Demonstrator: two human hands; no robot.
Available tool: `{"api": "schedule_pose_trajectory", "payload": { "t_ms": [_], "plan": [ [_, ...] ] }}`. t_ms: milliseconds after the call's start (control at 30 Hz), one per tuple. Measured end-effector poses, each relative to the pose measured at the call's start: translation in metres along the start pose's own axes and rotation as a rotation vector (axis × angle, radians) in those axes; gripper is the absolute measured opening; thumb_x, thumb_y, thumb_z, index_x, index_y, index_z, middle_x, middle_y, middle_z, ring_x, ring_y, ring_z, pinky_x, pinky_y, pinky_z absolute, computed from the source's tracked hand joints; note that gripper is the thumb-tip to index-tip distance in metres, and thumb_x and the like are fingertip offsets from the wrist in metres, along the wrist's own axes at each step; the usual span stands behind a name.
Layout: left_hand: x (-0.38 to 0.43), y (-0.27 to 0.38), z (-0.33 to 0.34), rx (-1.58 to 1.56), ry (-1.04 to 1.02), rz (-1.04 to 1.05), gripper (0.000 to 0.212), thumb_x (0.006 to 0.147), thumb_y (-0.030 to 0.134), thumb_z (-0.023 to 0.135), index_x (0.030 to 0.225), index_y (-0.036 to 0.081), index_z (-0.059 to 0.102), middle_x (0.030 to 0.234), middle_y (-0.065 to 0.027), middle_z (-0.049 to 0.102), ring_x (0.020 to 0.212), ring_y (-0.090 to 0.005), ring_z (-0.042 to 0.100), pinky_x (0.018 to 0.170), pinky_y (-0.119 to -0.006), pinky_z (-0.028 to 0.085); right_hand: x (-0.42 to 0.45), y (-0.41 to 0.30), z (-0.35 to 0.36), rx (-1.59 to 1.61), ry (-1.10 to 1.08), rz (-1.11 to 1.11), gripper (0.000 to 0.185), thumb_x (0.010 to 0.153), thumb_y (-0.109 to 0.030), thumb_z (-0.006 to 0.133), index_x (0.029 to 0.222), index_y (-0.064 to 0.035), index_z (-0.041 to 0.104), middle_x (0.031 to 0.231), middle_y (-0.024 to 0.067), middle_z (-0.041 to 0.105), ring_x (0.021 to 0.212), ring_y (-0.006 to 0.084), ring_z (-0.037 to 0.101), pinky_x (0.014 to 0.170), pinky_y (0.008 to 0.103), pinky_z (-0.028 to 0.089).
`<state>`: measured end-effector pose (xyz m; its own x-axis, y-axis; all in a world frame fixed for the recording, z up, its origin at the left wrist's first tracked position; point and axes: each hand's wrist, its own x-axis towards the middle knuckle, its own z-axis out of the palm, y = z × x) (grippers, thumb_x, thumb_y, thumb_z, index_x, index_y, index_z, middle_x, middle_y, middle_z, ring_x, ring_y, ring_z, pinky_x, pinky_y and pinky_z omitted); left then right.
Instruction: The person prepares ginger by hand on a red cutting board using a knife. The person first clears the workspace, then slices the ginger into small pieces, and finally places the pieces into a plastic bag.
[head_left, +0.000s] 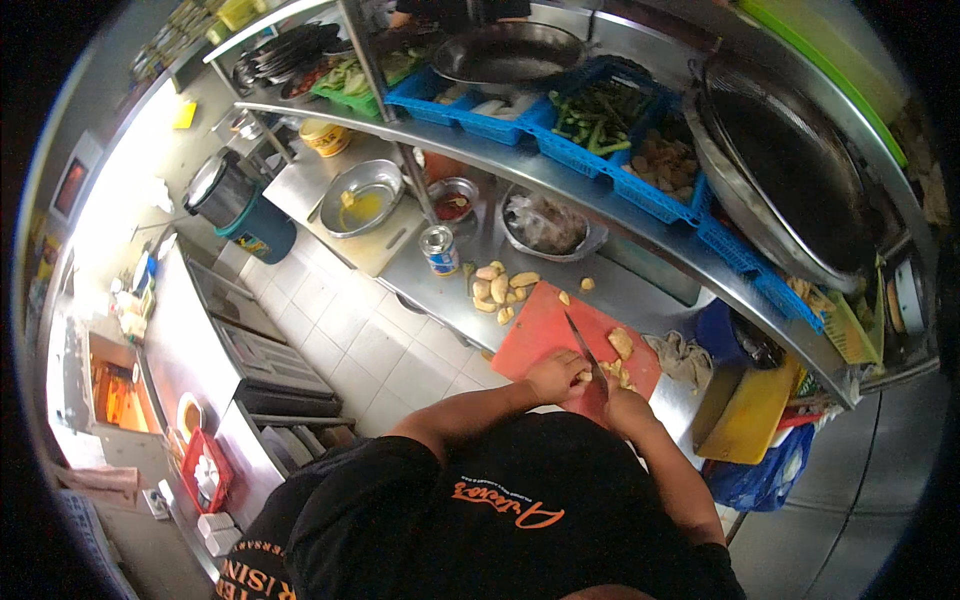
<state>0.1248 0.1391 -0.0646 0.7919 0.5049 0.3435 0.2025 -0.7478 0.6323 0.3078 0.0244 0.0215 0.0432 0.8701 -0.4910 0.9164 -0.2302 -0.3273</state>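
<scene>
My right hand (628, 409) grips a kitchen knife (585, 346), its blade pointing away from me over a red cutting board (536, 330). Just left of the blade, my left hand (559, 375) holds a small pale piece of what looks like peeled ginger (583, 376), fingers curled around it. Cut bits (616, 371) lie on the board right of the knife, partly hidden by my right hand. A larger ginger chunk (620, 343) rests beyond them. Several whole peeled pieces (499, 287) are heaped on the steel counter past the board's far left corner.
A can (439, 251) stands beyond the heap, near a metal bowl with a plastic bag (547, 225). A crumpled cloth (681, 360) lies right of the board. Overhead, a steel shelf (495, 154) carries blue baskets (585, 154) and large pans (780, 172). Tiled floor (352, 352) is at left.
</scene>
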Motion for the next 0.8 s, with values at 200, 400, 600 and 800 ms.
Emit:
{"api": "schedule_pose_trajectory", "payload": {
  "t_ms": [200,400,600,800],
  "plan": [
    [-0.001,-0.008,0.006,-0.021,-0.041,-0.024,0.028,0.082,0.023,0.07,0.103,0.007,0.064,0.105,-0.0117,0.066,0.104,-0.0335,0.063,0.093,-0.045,0.052,-0.003,-0.012,-0.006,-0.001,-0.084,0.057,0.06,0.094,-0.018,0.047,0.148,0.0033,0.034,0.107,0.0349,0.068,0.099,0.0458,0.07,0.087,0.0546,0.054],
    [0.001,-0.009,0.01,-0.001,0.1,0.143,0.031,0.079,0.02,0.069,0.106,0.006,0.065,0.107,-0.0118,0.064,0.105,-0.0328,0.062,0.095,-0.045,0.051,0.013,0.013,0.025,-0.032,0.02,0.073,0.066,0.09,-0.014,0.049,0.149,0.0072,0.029,0.095,0.0335,0.07,0.089,0.0479,0.07,0.08,0.0566,0.053],
    [-0.01,-0.015,0.012,-0.017,0.02,0.018,0.037,0.08,0.021,0.069,0.114,0.008,0.066,0.112,-0.0138,0.062,0.108,-0.0336,0.06,0.098,-0.045,0.05,-0.005,-0.015,-0.009,-0.093,-0.161,0.073,0.07,0.094,-0.019,0.048,0.155,0.0034,0.022,0.109,0.034,0.068,0.103,0.0458,0.069,0.091,0.0537,0.053],
    [0.0,-0.012,0.011,-0.042,-0.05,0.008,0.035,0.082,0.018,0.067,0.115,0.008,0.067,0.115,-0.0145,0.064,0.111,-0.035,0.06,0.1,-0.046,0.049,0.008,0.018,0.026,-0.015,0.058,0.028,0.062,0.095,-0.018,0.043,0.153,-0.0018,0.028,0.11,0.0349,0.067,0.101,0.0462,0.069,0.087,0.0556,0.053]
  ]
}}
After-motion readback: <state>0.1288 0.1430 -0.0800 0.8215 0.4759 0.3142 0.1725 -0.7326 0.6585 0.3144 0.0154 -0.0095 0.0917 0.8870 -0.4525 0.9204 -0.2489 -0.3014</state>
